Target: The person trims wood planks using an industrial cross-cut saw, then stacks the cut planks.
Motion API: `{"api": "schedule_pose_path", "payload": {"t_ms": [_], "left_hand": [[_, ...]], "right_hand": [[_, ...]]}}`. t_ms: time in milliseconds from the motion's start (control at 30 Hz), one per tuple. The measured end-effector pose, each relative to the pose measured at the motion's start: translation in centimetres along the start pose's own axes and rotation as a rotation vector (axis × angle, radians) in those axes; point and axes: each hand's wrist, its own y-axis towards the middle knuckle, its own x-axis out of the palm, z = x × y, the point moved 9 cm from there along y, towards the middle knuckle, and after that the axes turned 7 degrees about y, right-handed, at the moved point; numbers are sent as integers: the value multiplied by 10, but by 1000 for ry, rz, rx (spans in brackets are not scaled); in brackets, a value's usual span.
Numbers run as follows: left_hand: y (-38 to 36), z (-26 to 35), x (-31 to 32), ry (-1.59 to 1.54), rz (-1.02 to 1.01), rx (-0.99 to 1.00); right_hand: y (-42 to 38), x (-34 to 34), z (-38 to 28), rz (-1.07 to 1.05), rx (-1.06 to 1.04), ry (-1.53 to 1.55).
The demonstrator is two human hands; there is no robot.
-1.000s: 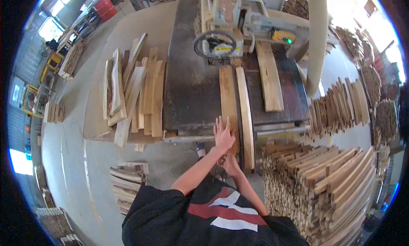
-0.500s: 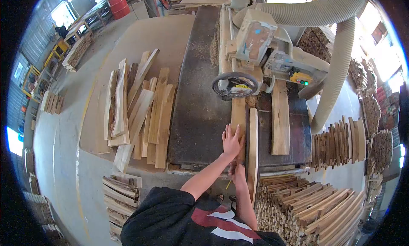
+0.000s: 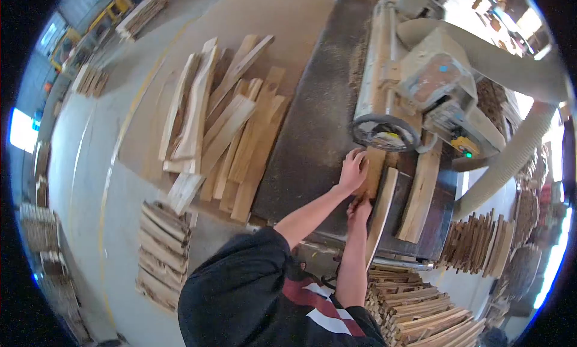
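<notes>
A wooden board [image 3: 374, 167] lies on the dark machine table, its far end under the machine by the black handwheel [image 3: 386, 133]. My left hand [image 3: 353, 170] rests at the board's left edge, fingers bent over it. Close to the board's near end is my right hand [image 3: 360, 207], its fingers closed on the wood. Just right of the board runs a pale curved strip [image 3: 382, 212], reaching past the table's front edge. Another board [image 3: 421, 194] lies farther right on the table.
Loose boards [image 3: 195, 115] lie in a pile on the brown sheet at the left. A thick hose [image 3: 502, 58] curves over the right side. Stacked wood [image 3: 421, 305] stands below the table's front right; another stack [image 3: 161, 251] is at the lower left.
The view has turned and shifted, so the machine appears farther right. The board reaches farther under the machine, and both my hands are nearer the handwheel. My left fingers, spread before, are now bent.
</notes>
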Motion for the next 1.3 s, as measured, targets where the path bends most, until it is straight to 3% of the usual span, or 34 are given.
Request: {"api": "schedule_pose_path", "payload": {"t_ms": [67, 200, 233, 333, 400, 500, 633, 700, 733, 800, 833, 900, 933, 967, 1000, 1033, 1067, 1167, 1233, 1267, 1300], "left_hand": [[6, -2, -69, -5, 93, 146], [-8, -42, -242, 448, 352, -17], [-18, -58, -271, 593, 318, -140], [-42, -114, -318, 838, 226, -170], [-53, -136, -325, 717, 111, -115], [-56, -145, -332, 593, 71, -61], [-47, -121, -329, 595, -34, -89], [-42, -106, -326, 387, -137, -341], [-39, -103, -324, 386, -139, -345], [-55, -108, -289, -484, -312, -556], [-62, -108, -282, -479, -313, -589], [-86, -92, -258, -1035, -336, -621], [-102, -89, -260, -1015, -336, -659], [-114, -64, -258, -1317, -394, -677], [-126, -44, -256, -1626, -447, -682], [-141, -43, -254, -1645, -478, -672], [-157, -45, -252, -1635, -494, -705], [-207, -31, -239, -1526, -636, -709], [-234, -37, -233, -842, -526, -649], [-247, -28, -229, -838, -555, -650], [-259, -13, -225, -521, -694, -458]], "right_hand": [[8, 15, -13, 75, -15, -21], [44, 40, -28, -10, 92, -1], [47, 45, -38, -11, 72, -78], [44, 61, -55, 5, 48, -136], [33, 58, -46, 32, 74, -132], [11, 62, -46, -98, -314, -369], [-44, 35, -17, -154, -387, -367], [-59, 14, 6, -171, -334, -333], [-64, 6, 13, -169, -332, -337], [-73, -21, 34, -143, -252, -235], [-83, -27, 39, -147, -221, -170], [-113, -31, 42, -151, -171, -233], [-127, -30, 47, -174, -162, -277], [-136, -39, 58, -155, -132, -273], [-149, -36, 58, -237, -252, -348], [-163, -33, 55, -315, -377, -421], [-178, -40, 56, -289, -360, -412], [-236, -32, 66, -490, -297, -556], [-253, -45, 80, -545, -210, -555], [-264, -48, 90, -622, -127, -561], [-279, -46, 91, -754, -152, -544]]}}
